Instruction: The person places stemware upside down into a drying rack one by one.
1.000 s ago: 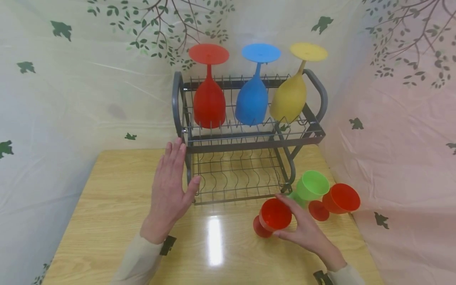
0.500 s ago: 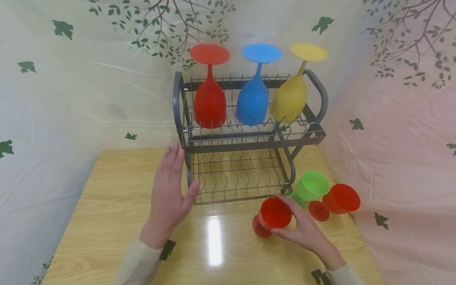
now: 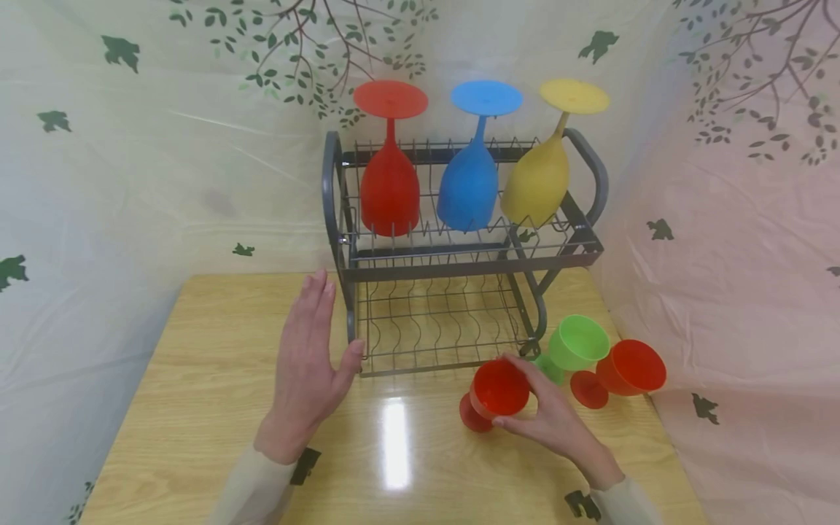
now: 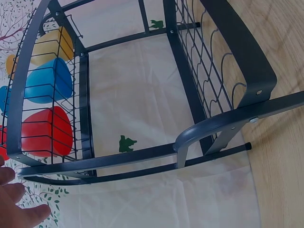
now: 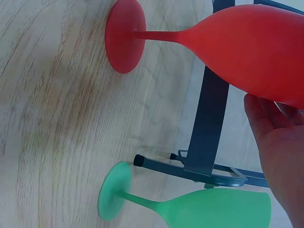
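My right hand grips the bowl of a red plastic goblet, thumb on the near side and fingers on the far side. The goblet stands mouth up, in front of the dish rack, its stem and foot visible in the right wrist view. My left hand has straight fingers and holds nothing, beside the left side of the two-tier dark dish rack. On the rack's upper tier, a red goblet, a blue goblet and a yellow goblet stand upside down, the yellow one leaning right.
To the right of my right hand, a green goblet and another red goblet stand mouth up on the wooden table. The rack's lower wire tier lies low over the tabletop. A leaf-patterned cloth hangs behind.
My right hand has shifted slightly left and toward the rack with the red goblet. My left hand has drawn back a little along the rack's side.
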Motion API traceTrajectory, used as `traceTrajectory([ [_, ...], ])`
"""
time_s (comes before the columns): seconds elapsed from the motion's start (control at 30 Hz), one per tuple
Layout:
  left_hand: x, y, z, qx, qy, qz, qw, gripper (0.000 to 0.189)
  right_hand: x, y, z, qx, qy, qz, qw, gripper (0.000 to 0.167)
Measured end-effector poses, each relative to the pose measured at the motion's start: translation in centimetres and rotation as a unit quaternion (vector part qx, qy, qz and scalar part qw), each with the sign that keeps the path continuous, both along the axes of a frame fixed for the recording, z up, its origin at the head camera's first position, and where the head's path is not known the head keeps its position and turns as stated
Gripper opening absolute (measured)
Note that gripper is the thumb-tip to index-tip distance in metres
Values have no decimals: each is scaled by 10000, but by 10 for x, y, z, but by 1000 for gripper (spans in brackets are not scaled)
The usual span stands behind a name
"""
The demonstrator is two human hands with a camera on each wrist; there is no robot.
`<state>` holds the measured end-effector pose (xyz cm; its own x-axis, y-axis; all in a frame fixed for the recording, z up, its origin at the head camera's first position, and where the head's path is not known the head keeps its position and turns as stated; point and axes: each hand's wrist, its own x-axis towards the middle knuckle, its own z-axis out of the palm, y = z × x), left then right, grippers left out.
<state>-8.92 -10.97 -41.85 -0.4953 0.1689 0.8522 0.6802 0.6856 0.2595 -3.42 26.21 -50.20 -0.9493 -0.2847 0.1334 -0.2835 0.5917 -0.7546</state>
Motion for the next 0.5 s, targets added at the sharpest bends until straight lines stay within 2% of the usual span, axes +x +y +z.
traceTrajectory([
  [0.27,1,-1,-5,4,-13,4,10000,73,1,2,-7,-186,-132,-83,9997,109],
  [0.5,2,-2,-12,4,-77,-4,10000,73,0,3,-19,-647,-380,-96,9971,94],
])
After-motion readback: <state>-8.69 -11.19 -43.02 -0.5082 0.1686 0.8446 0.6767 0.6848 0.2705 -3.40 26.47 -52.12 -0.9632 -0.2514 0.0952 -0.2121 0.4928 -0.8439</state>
